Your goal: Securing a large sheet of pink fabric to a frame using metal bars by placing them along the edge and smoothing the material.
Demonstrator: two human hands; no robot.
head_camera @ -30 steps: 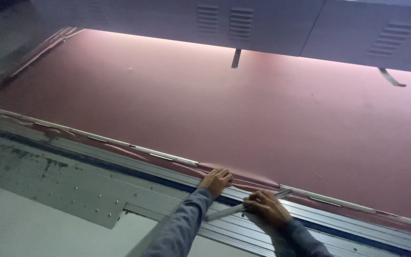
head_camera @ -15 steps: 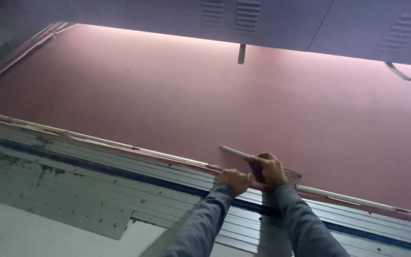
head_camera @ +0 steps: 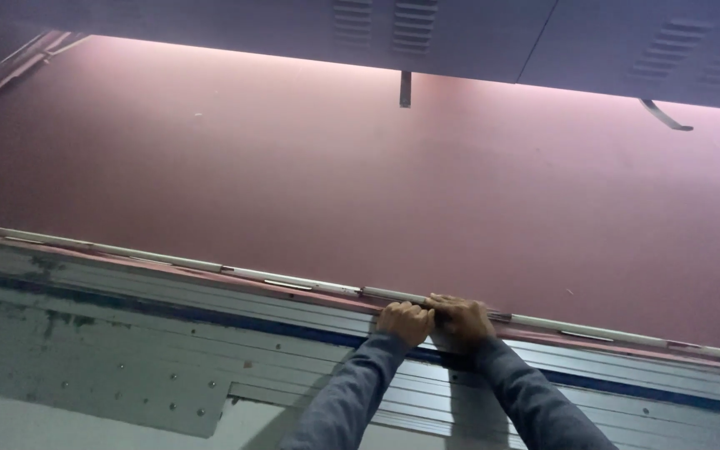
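Left hand [head_camera: 404,322] and right hand [head_camera: 460,320], fingers curled tight side by side on thin metal edge strip [head_camera: 293,283], apparently pressing it onto near border of pink sheet [head_camera: 377,183] lying beyond fingertips.

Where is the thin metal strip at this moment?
In the head view, the metal strip lies along the near edge of the pink sheet, and both hands, left and right, press on it right of centre.

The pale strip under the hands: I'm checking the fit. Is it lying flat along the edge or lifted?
Flat: the pale strip lies in line along the pink sheet's edge.
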